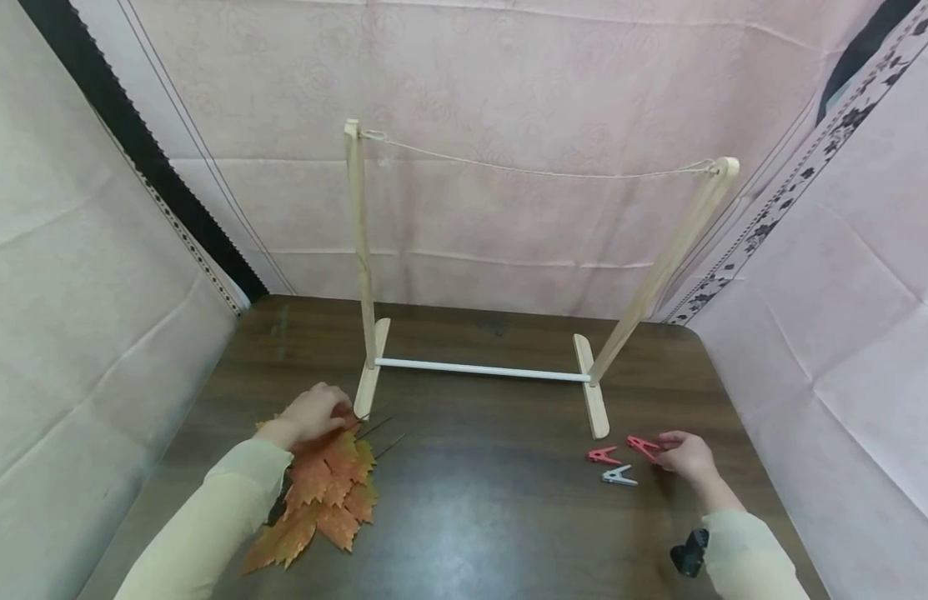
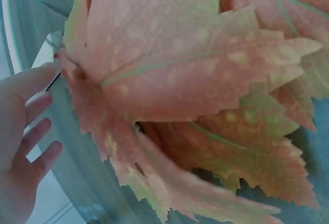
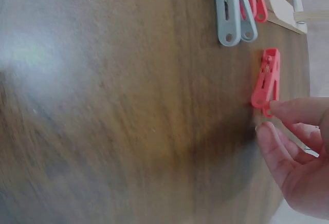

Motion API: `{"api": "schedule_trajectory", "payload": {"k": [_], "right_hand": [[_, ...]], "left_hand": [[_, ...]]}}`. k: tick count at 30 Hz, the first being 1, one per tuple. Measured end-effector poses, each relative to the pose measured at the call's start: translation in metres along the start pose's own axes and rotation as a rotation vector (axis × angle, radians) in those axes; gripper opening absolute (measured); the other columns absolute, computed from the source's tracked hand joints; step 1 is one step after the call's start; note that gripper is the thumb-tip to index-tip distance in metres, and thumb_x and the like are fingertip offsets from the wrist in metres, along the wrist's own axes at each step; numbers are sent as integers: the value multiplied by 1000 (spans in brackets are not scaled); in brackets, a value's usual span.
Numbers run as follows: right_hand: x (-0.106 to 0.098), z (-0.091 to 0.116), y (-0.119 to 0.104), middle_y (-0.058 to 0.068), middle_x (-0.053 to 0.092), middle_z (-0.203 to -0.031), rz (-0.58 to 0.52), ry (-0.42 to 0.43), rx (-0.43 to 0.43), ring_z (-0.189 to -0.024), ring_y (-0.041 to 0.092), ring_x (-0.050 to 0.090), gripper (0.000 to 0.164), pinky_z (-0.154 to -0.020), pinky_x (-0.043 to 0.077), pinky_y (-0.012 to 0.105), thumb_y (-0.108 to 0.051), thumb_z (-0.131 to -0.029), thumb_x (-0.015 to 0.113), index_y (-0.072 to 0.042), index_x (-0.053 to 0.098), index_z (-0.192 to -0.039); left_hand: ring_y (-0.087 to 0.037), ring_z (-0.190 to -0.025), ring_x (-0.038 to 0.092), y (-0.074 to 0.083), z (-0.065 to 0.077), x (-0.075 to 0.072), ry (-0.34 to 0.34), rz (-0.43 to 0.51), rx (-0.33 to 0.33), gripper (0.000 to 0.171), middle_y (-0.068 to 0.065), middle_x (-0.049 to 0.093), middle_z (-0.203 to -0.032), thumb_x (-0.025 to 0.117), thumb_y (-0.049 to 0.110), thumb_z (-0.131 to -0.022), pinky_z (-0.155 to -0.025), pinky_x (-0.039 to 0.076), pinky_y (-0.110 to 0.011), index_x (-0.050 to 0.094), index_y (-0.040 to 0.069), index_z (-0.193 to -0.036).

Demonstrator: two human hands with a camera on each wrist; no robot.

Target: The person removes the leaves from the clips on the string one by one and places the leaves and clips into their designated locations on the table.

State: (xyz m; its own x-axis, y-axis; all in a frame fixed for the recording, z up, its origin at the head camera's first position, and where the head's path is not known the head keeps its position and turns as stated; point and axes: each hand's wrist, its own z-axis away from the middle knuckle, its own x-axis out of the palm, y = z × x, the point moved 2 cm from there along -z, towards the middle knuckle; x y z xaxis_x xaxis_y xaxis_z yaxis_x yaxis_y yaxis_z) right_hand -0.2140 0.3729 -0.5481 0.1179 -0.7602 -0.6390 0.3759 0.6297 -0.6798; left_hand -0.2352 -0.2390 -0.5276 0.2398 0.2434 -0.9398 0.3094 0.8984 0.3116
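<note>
Orange-red artificial maple leaves lie in a pile on the table, thin dark stems pointing right. Over the upper end of the pile is my left hand. In the left wrist view its loosely bent fingers are spread, one fingertip right at the base of a leaf. My right hand reaches to a red clothespin. One fingertip overlaps the clothespin's handle end, while the thumb stands a little apart from it. Beside it lie another red clothespin and a pale blue clothespin.
A wooden frame stands at the back, with a left post, a right post and a string tied between their tops. A white rod joins its feet. Pale cloth hangs around the brown table.
</note>
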Motion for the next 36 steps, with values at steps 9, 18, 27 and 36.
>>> {"api": "schedule_trajectory", "payload": {"k": [9,18,27,36], "right_hand": [[-30,8,-30,36,47,-127,190,102,-80,-111,49,49,56,-86,45,53,-36,-95,50,10,46,-126],[-65,16,-93,36,46,-128,203,242,-254,-115,50,45,61,-94,36,58,-44,-97,41,10,47,-126],[-82,33,-154,35,52,-121,157,360,-431,-108,47,51,58,-90,38,58,-41,-97,45,9,49,-126],[-79,57,-215,32,36,-140,199,471,-601,-129,52,25,61,-105,17,62,-41,-96,47,5,41,-135]], "left_hand": [[-38,-112,53,6,-1,-38,158,13,3,33,-19,60,-119,65,17,-87,-93,41,-56,60,1,-116],[-44,-121,43,13,-4,-88,210,-43,-2,51,-23,51,-132,59,32,-90,-96,32,-64,51,1,-129],[-43,-127,36,36,-10,-134,267,-74,27,63,-22,45,-138,59,43,-89,-100,27,-63,44,4,-136],[-41,-138,20,79,-13,-170,361,-66,92,74,-18,27,-151,61,43,-87,-106,18,-64,32,7,-144]]}}
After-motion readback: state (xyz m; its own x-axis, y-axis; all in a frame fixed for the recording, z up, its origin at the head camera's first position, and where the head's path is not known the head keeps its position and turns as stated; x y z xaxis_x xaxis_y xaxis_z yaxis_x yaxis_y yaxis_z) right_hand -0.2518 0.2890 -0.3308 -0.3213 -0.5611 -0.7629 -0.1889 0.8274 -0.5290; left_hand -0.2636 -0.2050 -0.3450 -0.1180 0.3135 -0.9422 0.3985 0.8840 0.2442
